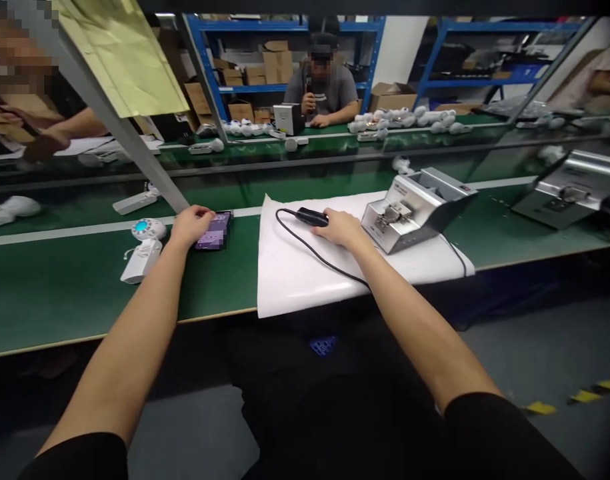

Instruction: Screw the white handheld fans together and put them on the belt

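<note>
My left hand (189, 227) is closed at the left edge of a smartphone (212, 233) with a lit purple screen, which lies on the green bench. Just left of that wrist is a white camera-like device (143, 250) with a round head and a bright blue face. My right hand (341, 227) wraps round the rear of a black corded electric screwdriver (312, 217), held low over a white sheet (305, 273). Its tip is hidden by the hand. The cord loops back across the sheet. Right of this hand sits a silver screw-feeder-like box (409, 207).
A second silver box (569, 193) stands farther right. More white devices lie at left (137, 199) and in a heap (405, 119) across the line. A slanted metal post (125, 140) with a yellow paper (129, 60) rises at left. A co-worker (322, 83) sits opposite.
</note>
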{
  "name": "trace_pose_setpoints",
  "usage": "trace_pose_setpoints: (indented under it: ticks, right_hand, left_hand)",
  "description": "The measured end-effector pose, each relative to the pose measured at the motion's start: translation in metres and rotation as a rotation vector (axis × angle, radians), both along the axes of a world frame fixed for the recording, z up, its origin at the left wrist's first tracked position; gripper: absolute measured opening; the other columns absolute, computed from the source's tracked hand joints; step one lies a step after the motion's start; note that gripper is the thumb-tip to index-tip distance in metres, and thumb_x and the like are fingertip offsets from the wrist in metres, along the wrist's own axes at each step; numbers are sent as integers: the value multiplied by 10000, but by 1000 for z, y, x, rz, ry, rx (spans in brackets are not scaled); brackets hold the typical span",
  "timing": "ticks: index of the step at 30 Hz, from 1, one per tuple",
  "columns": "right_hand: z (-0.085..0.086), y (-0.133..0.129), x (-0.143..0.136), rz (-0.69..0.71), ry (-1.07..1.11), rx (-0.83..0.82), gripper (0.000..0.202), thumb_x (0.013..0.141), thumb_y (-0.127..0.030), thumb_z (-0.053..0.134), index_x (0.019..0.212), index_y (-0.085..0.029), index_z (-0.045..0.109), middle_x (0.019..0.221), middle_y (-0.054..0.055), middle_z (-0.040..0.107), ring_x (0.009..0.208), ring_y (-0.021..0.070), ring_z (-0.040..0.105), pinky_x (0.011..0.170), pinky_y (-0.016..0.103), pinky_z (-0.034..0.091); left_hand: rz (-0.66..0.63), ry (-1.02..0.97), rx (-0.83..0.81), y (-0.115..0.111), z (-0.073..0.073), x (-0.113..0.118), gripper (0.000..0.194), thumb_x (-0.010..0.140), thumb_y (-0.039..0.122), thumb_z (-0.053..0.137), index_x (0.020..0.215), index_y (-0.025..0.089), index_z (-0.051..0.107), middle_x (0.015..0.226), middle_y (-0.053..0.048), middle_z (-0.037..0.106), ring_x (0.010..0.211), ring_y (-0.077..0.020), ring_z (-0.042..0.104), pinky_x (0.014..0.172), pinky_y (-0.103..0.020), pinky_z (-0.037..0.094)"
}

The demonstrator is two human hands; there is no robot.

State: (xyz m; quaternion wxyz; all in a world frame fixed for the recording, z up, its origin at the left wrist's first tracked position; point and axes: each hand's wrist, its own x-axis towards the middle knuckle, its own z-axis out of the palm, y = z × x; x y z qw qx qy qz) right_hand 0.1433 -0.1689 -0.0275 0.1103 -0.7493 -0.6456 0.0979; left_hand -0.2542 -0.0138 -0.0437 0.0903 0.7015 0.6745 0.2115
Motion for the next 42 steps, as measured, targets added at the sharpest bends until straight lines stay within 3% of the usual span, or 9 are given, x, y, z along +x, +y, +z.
trace_pose_setpoints:
  ticks: [9,16,22,31,42]
  right_hand:
    - [-3,-1,2,37,15,39,557,996,-589,658,1383,-193,597,1298,108,651,1164,268,650,1038,528,564]
    - [5,-7,1,34,17,12,520,1000,-580,656,1335,-184,625,1330,115,641,1197,271,639,1054,529,557]
    - [11,0,5,65,58,-38,482,1001,-590,656,1236,-169,667,1235,99,679,1126,245,668,1009,494,585]
    - [6,28,23,150,276,-149,443,1011,-577,647,1179,-167,672,1119,69,693,987,204,679,912,427,606]
    - [-3,31,26,198,323,-173,493,1022,-636,580,1224,-193,654,1069,61,685,931,198,664,898,433,594]
  left_hand:
    - [50,4,73,-18,-9,-4,383,1069,394,670,1345,129,647,1333,-108,668,1168,-279,676,999,-493,600]
    - [48,26,63,-34,3,8,381,1056,407,687,1337,152,654,1331,-104,667,1180,-283,677,1000,-487,603]
    - [32,128,16,-44,13,27,421,1050,405,696,1393,171,628,1400,-125,634,1217,-285,664,1027,-512,590]
    - [238,302,18,-47,6,49,444,1050,413,691,1421,182,611,1440,-132,609,1252,-300,644,1044,-531,579]
    - [420,409,114,-85,2,56,415,1056,398,684,1406,184,622,1414,-126,626,1235,-288,652,1047,-523,577]
